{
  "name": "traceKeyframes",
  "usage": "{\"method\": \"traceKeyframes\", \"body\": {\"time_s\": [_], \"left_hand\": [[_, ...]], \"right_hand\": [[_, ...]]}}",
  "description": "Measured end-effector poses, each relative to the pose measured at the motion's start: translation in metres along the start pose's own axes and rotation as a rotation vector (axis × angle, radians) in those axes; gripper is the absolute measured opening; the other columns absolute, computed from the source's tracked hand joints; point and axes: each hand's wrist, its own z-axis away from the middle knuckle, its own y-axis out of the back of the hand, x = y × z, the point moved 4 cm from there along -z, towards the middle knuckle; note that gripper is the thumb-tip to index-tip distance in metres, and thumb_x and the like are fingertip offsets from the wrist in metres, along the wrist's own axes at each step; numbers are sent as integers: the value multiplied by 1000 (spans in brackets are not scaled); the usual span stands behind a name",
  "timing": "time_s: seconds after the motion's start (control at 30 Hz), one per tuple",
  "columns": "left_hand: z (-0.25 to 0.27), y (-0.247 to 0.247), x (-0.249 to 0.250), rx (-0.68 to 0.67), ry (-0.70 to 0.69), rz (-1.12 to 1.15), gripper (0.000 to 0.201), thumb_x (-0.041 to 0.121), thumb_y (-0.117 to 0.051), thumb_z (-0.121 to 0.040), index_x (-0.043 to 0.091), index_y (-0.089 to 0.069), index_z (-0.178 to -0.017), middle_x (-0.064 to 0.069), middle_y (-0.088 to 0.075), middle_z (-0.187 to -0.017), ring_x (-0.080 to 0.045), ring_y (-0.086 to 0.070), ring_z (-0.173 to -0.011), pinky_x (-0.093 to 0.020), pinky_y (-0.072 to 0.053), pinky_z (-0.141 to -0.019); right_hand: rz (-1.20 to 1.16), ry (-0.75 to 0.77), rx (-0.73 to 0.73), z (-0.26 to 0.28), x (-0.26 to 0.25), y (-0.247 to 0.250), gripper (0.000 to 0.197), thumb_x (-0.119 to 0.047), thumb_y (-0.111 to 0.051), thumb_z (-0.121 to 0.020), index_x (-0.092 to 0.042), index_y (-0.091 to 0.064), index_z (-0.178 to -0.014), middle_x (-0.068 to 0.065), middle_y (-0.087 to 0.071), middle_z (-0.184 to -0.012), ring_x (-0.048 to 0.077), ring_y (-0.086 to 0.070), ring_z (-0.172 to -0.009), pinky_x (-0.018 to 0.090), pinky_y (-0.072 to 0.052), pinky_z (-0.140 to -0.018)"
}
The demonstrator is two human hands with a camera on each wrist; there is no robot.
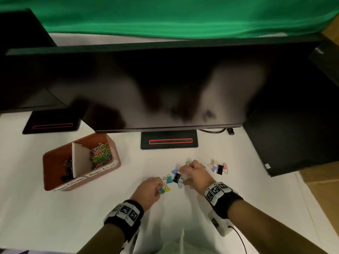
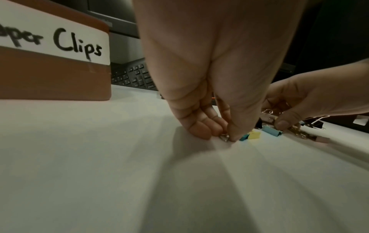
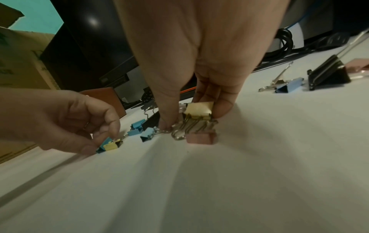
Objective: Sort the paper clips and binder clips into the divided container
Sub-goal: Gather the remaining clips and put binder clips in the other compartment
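At nine o'clock on the table (image 1: 55, 217) sits the container (image 1: 102, 177), paper clips (image 1: 101, 155) in its right compartment, dark binder clips (image 1: 68, 168) in the left. At six o'clock the left hand (image 1: 149, 189) pinches a teal clip (image 1: 162, 190) beside a yellow clip (image 1: 167, 190). The right hand (image 1: 195, 174) grips a cream clip (image 3: 198, 108) among loose clips (image 1: 174, 178). At three o'clock, more clips (image 1: 219, 167).

Right hand (image 3: 199, 52) pinching a cream binder clip (image 3: 198, 110) — left hand (image 3: 60, 119) pinching small yellow clip (image 3: 111, 147).
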Motion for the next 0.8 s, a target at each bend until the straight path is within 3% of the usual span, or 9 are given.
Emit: {"method": "traceKeyframes", "body": {"time_s": [0.07, 0.17, 0.33, 0.37, 0.47, 0.57, 0.63, 0.7, 0.8], "left_hand": [[-1, 3, -2, -7, -1, 26, 28, 4, -57, -79, 20, -60, -102, 9, -49, -77, -3, -45, -64, -14, -40, -68], [-3, 7, -5, 0, -24, 40, 23, 1, -58, -79, 16, -67, -94, 12, -45, -73, -2, -44, -61, -6, -36, -65], [-7, 16, -7, 43, 3, 111, 23, 1, -61, -80, 22, -66, -89, 6, -49, -82, -10, -54, -70, -7, -41, -68], [-9, 19, -4, 56, 2, 133, 28, 1, -61, -80, 24, -64, -95, 7, -48, -88, -5, -54, -70, -5, -42, -69], [-16, 20, 9, 4, -37, 175, 53, 0, -61, -81, 32, -52, -123, 18, -40, -107, -7, -58, -69, -5, -45, -75], [-25, 9, 21, -80, -79, 164, 60, 0, -61, -79, 33, -49, -129, 13, -38, -110, -6, -56, -67, -8, -47, -77], [-31, 3, 24, -71, -81, 110, 55, 0, -60, -79, 26, -53, -126, 6, -38, -108, -4, -52, -67, -4, -43, -73], [-36, 0, 25, -15, -63, 74, 43, 0, -61, -78, 22, -59, -116, 5, -39, -105, -6, -51, -66, -5, -43, -70], [-40, 0, 24, 70, -11, 56, 23, 1, -60, -78, 17, -62, -94, 5, -44, -98, -12, -54, -74, -19, -52, -72]], "right_hand": [[-31, 15, -10, 0, 2, 3, 44, -22, -65, -84, -27, -50, -125, 8, -43, -117, 28, -49, -109, 35, -45, -97], [-77, 49, 5, 3, 5, 7, 39, -17, -63, -85, -25, -51, -121, 2, -42, -107, 26, -54, -101, 36, -52, -88], [-116, 60, 16, 4, 11, 11, 33, -13, -58, -87, -27, -50, -116, -2, -40, -102, 23, -55, -88, 38, -59, -71], [-130, 59, 12, 4, 13, 11, 33, -13, -58, -87, -29, -49, -114, -3, -39, -103, 22, -54, -88, 38, -59, -70], [-132, 53, 16, 4, 14, 12, 31, -10, -58, -87, -29, -49, -111, -3, -37, -103, 21, -52, -86, 38, -59, -69], [-125, 48, 33, 3, 14, 13, 31, -8, -58, -85, -29, -49, -107, -3, -34, -102, 19, -50, -83, 33, -57, -68], [-67, 40, 37, 1, 11, 11, 29, -9, -59, -86, -23, -50, -111, -1, -35, -106, 19, -51, -86, 27, -50, -72], [-5, 33, 51, -2, 8, 10, 29, -13, -58, -88, -20, -51, -115, 4, -39, -115, 24, -54, -93, 27, -49, -77], [52, 34, 61, -4, 4, 9, 29, -13, -51, -90, -20, -50, -118, 6, -41, -121, 28, -54, -98, 31, -47, -85]]}}
